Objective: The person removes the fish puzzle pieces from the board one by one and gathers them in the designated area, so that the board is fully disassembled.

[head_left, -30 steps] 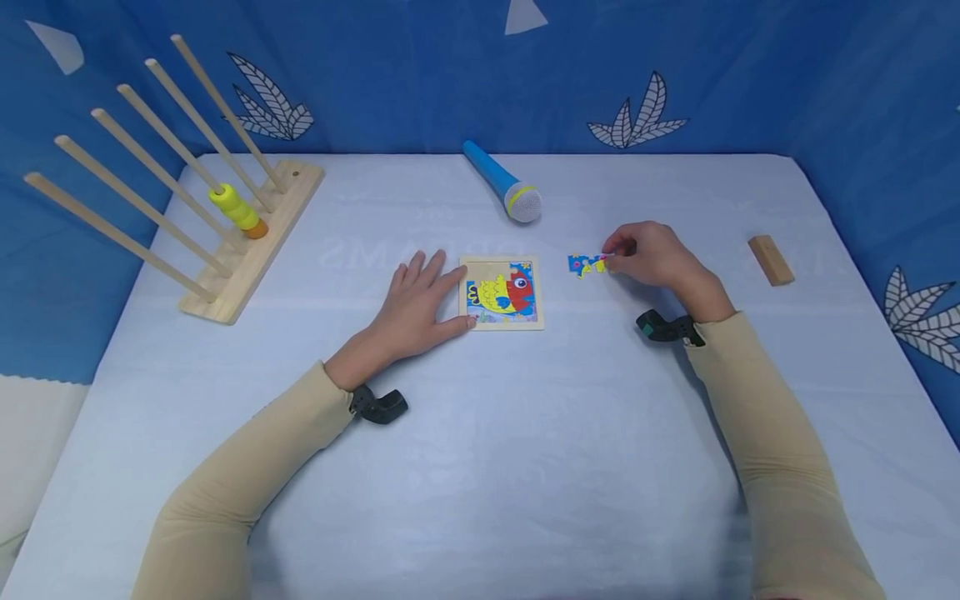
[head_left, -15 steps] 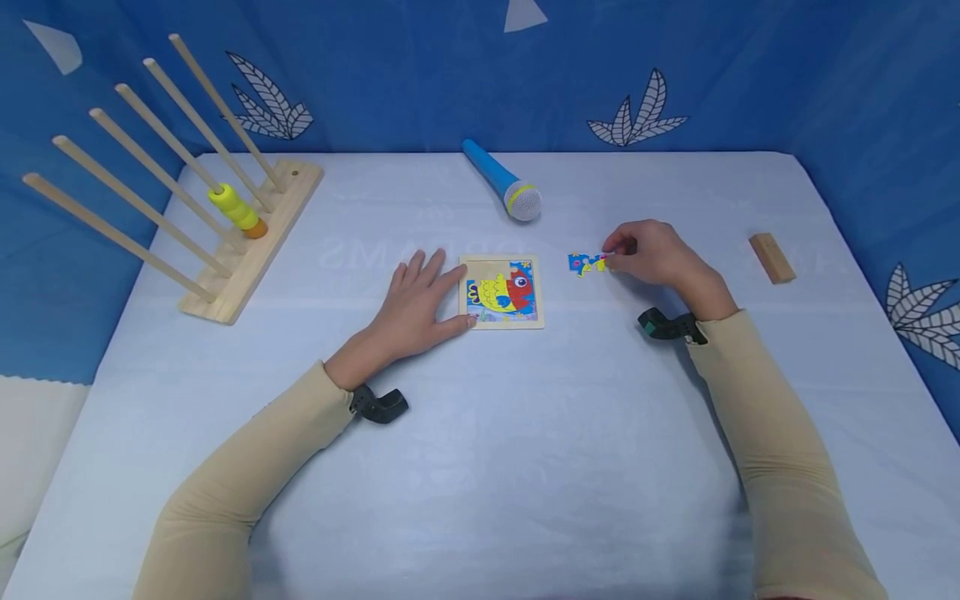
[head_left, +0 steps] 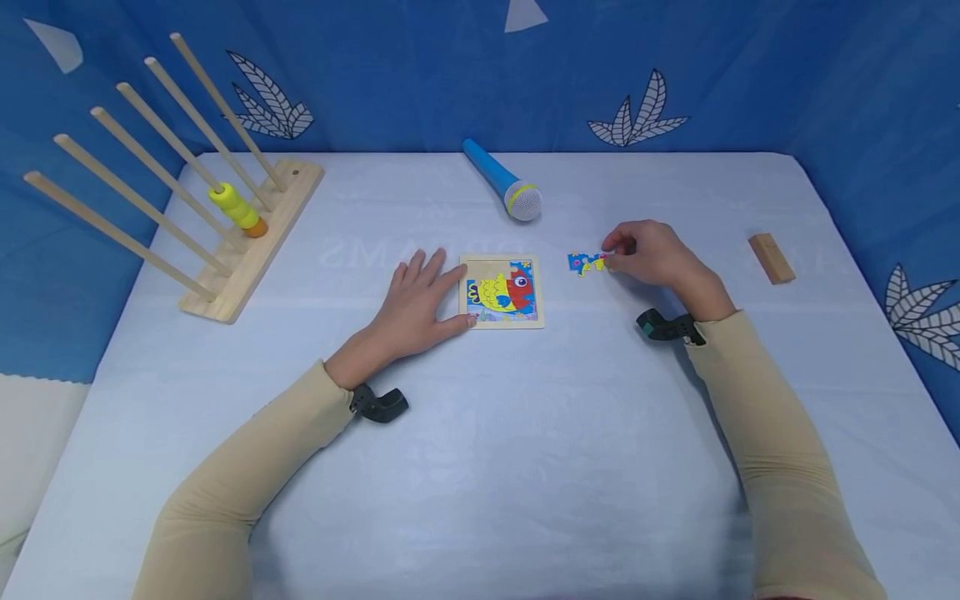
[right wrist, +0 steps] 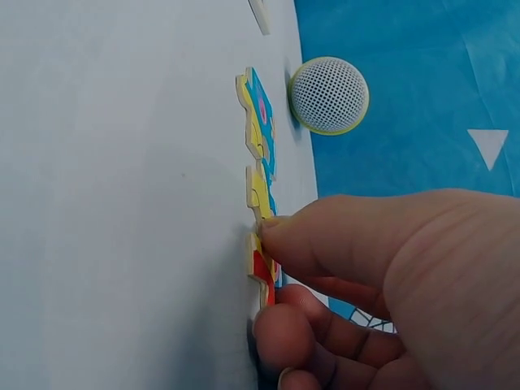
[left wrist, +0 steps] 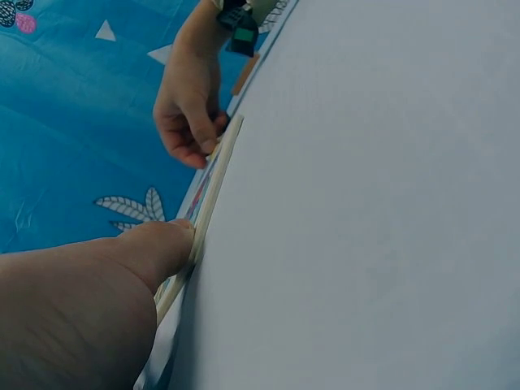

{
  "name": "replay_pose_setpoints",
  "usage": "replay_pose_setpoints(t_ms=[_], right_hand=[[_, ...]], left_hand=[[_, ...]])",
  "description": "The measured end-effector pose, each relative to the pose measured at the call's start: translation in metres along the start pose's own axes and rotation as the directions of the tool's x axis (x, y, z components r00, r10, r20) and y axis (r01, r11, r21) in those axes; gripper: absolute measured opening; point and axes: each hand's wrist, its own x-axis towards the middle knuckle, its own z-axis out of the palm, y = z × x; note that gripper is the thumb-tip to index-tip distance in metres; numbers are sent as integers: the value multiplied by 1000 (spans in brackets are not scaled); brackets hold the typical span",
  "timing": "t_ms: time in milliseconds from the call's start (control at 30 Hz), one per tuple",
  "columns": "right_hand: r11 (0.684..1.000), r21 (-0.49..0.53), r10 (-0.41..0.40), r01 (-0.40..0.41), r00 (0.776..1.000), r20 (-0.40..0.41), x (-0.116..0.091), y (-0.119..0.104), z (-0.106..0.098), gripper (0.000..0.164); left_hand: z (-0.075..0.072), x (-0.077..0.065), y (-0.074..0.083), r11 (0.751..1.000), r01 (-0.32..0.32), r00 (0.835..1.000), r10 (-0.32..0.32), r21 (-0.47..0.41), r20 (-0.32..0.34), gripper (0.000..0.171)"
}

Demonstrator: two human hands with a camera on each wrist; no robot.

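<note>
Left hand [head_left: 412, 312] flat, fingers splayed, thumb and index touching square wooden frame [head_left: 510, 326]; glossy fish picture [head_left: 495, 293] inside, incomplete. Right hand [head_left: 651, 252], fingers curled, pinches thin, knobbly-edged puzzle pieces [head_left: 578, 263] right of frame. Beyond: mesh-headed microphone [head_left: 504, 181].

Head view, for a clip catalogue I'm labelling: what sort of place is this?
Probably a staged tabletop play area, apparently indoors: a pale covered table, a blue leaf-print backdrop rising behind it, and a small fish puzzle.
</note>
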Motion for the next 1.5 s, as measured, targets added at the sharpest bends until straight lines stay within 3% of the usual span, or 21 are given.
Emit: replay_pose_setpoints(t_ms=[467, 1100, 1300, 1500], right_hand=[[998, -14, -58, 58, 998, 3, 0, 5, -6, 32], [999, -13, -53, 52, 999, -15, -2, 1, -11, 35], [994, 1, -112, 112, 994, -9, -3, -20, -13, 41], [980, -24, -196, 199, 976, 92, 9, -57, -1, 46]], left_hand=[[-1, 0, 1, 1000, -4, 1000, 4, -6, -2, 82], [-3, 0, 1, 1000, -15, 1000, 15, 1, -17, 81], [0, 1, 0, 1000, -20, 1000, 20, 8, -18, 81], [2, -1, -1, 1000, -15, 1000, 15, 6, -19, 81]])
